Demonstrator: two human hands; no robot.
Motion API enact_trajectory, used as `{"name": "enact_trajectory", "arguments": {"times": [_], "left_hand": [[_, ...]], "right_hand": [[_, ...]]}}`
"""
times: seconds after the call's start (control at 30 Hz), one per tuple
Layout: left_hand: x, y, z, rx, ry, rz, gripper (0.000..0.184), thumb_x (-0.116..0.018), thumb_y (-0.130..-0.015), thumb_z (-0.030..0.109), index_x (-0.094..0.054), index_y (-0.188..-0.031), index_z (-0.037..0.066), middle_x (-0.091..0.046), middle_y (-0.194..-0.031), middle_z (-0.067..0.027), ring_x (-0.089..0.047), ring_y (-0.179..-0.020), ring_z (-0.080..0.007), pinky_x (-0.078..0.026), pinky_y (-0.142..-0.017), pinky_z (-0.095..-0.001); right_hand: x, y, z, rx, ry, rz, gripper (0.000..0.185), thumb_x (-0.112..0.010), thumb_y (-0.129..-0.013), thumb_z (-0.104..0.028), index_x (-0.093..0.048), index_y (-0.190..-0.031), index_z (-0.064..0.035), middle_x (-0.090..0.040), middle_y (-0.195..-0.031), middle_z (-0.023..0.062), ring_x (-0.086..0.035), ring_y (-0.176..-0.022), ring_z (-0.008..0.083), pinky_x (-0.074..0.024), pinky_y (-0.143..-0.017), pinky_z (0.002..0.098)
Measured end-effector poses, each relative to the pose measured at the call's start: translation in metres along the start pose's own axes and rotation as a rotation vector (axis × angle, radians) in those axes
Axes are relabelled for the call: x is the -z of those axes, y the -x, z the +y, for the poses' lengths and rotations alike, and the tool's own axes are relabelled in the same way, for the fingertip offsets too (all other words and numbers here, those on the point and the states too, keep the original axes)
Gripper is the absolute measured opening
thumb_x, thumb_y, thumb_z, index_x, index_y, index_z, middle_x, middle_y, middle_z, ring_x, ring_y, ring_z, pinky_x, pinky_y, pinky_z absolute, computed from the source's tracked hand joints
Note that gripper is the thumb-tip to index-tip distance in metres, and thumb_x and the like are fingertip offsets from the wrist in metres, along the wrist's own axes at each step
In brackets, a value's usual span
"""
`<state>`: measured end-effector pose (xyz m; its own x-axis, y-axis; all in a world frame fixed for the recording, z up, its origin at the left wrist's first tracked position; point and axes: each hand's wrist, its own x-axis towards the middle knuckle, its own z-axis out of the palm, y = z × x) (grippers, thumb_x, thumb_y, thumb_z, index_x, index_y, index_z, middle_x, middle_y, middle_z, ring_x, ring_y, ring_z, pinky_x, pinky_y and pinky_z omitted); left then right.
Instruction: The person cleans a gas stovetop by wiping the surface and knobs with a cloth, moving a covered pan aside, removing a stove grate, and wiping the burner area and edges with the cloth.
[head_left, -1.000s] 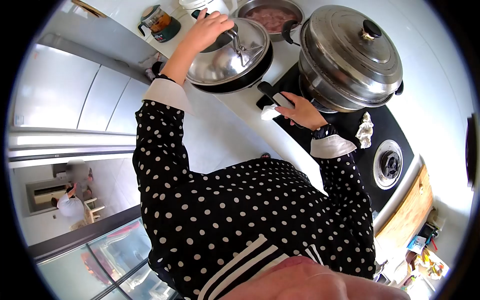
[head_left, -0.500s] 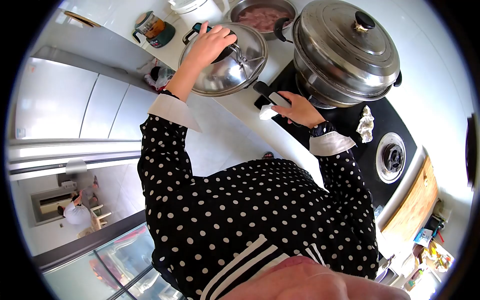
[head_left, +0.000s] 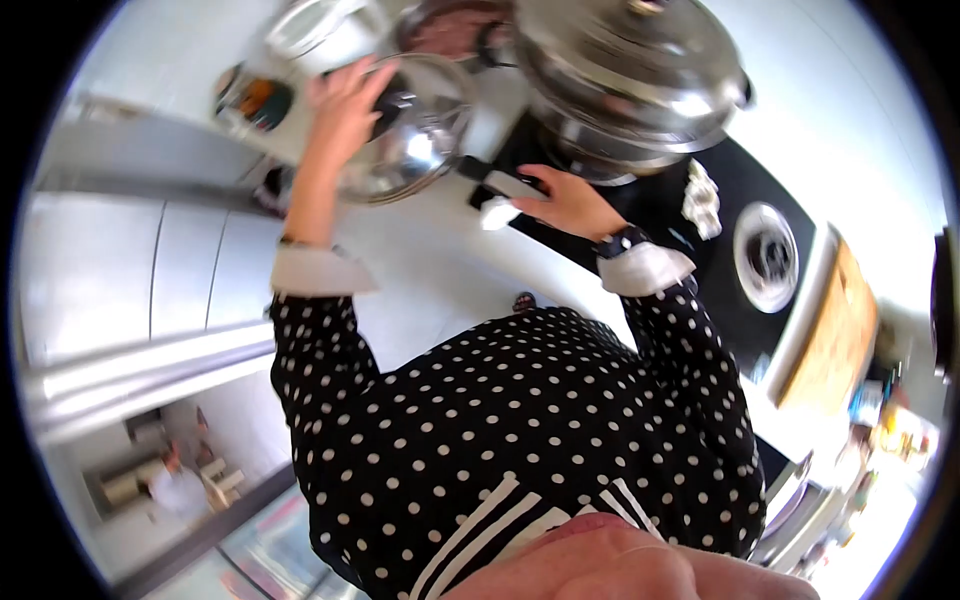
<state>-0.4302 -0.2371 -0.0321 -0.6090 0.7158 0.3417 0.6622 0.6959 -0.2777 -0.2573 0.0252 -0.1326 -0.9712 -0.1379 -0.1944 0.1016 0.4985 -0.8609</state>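
Observation:
A covered pan with a shiny domed lid (head_left: pixel 425 150) is at the upper left of centre. My left hand (head_left: pixel 343 112) is at the lid's left side, beside its black knob (head_left: pixel 393 108). Its fingers look spread and are blurred, so whether they touch the lid is unclear. My right hand (head_left: pixel 568 203) is closed around the black-and-silver pan handle (head_left: pixel 512 184). A crumpled white cloth or tissue (head_left: pixel 497 213) shows below the handle, beside my right fingertips.
A large lidded steel pot (head_left: pixel 625 75) stands on the black cooktop (head_left: pixel 650 215). A bare burner (head_left: pixel 768 258) and a crumpled white cloth (head_left: pixel 702 200) are nearby. Behind are a bowl of meat (head_left: pixel 450 35), a white container (head_left: pixel 325 35) and a teapot (head_left: pixel 258 100). Another person (head_left: pixel 178 490) is far off.
My left hand has shifted left off the lid's knob, and its fingers have spread. My right hand keeps its hold on the handle. The whole view has shifted and blurred.

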Motion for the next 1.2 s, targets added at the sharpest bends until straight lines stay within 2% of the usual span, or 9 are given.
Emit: {"name": "enact_trajectory", "arguments": {"times": [0.17, 0.27, 0.37, 0.47, 0.6, 0.83, 0.93, 1.13, 1.2], "left_hand": [[0.021, 0.026, 0.047, 0.069, 0.242, 0.397, 0.038, -0.065, -0.081, 0.016, -0.058, -0.118, 0.013, -0.054, -0.121, -0.0043, -0.051, -0.108, -0.0268, -0.035, -0.094, -0.0483], [-0.009, 0.080, 0.101, 0.063, 0.481, 0.767, 0.010, -0.060, -0.082, 0.003, -0.062, -0.091, -0.001, -0.065, -0.083, -0.0106, -0.061, -0.072, -0.0237, -0.049, -0.065, -0.0320], [-0.057, 0.135, 0.173, 0.239, 0.902, 0.521, 0.005, -0.059, -0.082, 0.004, -0.061, -0.086, 0.001, -0.061, -0.075, -0.0081, -0.056, -0.063, -0.0195, -0.046, -0.060, -0.0284], [-0.067, 0.150, 0.230, 0.278, 1.269, -0.057, 0.016, -0.058, -0.084, 0.005, -0.063, -0.098, -0.001, -0.061, -0.075, -0.0063, -0.056, -0.067, -0.0147, -0.046, -0.065, -0.0265], [-0.055, 0.127, 0.278, -0.103, 1.331, -0.223, 0.023, -0.062, -0.079, 0.004, -0.063, -0.103, 0.003, -0.061, -0.076, -0.0093, -0.058, -0.064, -0.0218, -0.047, -0.060, -0.0300], [0.002, 0.065, 0.376, -0.490, 1.572, -0.073, 0.031, -0.066, -0.073, -0.003, -0.062, -0.103, 0.003, -0.061, -0.088, -0.0089, -0.061, -0.073, -0.0229, -0.049, -0.063, -0.0303], [0.037, 0.032, 0.445, -0.661, 1.602, 0.123, 0.033, -0.068, -0.070, -0.003, -0.062, -0.102, 0.003, -0.060, -0.096, -0.0099, -0.061, -0.081, -0.0237, -0.050, -0.068, -0.0297], [0.064, -0.083, 0.556, -0.820, 1.015, 0.134, 0.095, -0.082, -0.057, 0.019, -0.032, -0.138, 0.019, -0.039, -0.137, -0.0063, -0.035, -0.127, -0.0255, -0.029, -0.104, -0.0497], [0.062, -0.099, 0.591, -1.043, 1.206, 0.099, 0.102, -0.082, -0.054, 0.017, -0.028, -0.140, 0.019, -0.033, -0.141, -0.0091, -0.030, -0.130, -0.0300, -0.026, -0.107, -0.0483]], "right_hand": [[0.002, 0.028, -0.006, 0.070, -0.071, 0.117, 0.075, -0.071, -0.072, -0.036, -0.041, -0.130, 0.0013, -0.058, -0.109, 0.0276, -0.058, -0.099, 0.0374, -0.0453, -0.087, 0.0381], [0.002, 0.052, -0.011, 0.031, -0.126, 0.185, 0.077, -0.073, -0.070, -0.028, -0.038, -0.132, 0.0015, -0.058, -0.109, 0.0271, -0.057, -0.100, 0.0371, -0.0450, -0.088, 0.0385], [-0.004, 0.072, -0.002, 0.066, -0.142, 0.323, 0.068, -0.072, -0.074, -0.026, -0.042, -0.130, 0.0000, -0.060, -0.100, 0.0220, -0.061, -0.086, 0.0295, -0.0489, -0.077, 0.0343], [-0.011, 0.101, 0.022, -0.039, -0.170, 0.323, 0.056, -0.067, -0.080, -0.027, -0.046, -0.127, -0.0027, -0.061, -0.098, 0.0173, -0.063, -0.076, 0.0231, -0.0510, -0.070, 0.0314], [-0.011, 0.151, 0.077, -0.175, -0.124, 0.373, 0.043, -0.067, -0.079, -0.027, -0.058, -0.112, -0.0001, -0.063, -0.091, 0.0170, -0.063, -0.080, 0.0276, -0.0498, -0.071, 0.0337], [0.083, 0.225, 0.113, -0.218, 0.038, 0.631, 0.033, -0.066, -0.082, -0.017, -0.059, -0.111, -0.0038, -0.063, -0.084, 0.0074, -0.058, -0.071, 0.0122, -0.0486, -0.066, 0.0263], [0.151, 0.226, 0.142, -0.164, 0.268, 0.810, 0.032, -0.064, -0.080, -0.024, -0.062, -0.103, -0.0016, -0.065, -0.084, 0.0162, -0.063, -0.078, 0.0295, -0.0497, -0.069, 0.0349], [0.246, 0.207, 0.217, -0.364, 0.845, 0.840, 0.023, -0.054, -0.085, -0.022, -0.061, -0.100, -0.0071, -0.060, -0.101, 0.0126, -0.061, -0.093, 0.0306, -0.0503, -0.079, 0.0388], [0.261, 0.202, 0.220, -0.340, 0.938, 0.783, 0.020, -0.051, -0.086, -0.021, -0.060, -0.098, -0.0073, -0.059, -0.102, 0.0122, -0.061, -0.093, 0.0298, -0.0514, -0.077, 0.0393]]}}
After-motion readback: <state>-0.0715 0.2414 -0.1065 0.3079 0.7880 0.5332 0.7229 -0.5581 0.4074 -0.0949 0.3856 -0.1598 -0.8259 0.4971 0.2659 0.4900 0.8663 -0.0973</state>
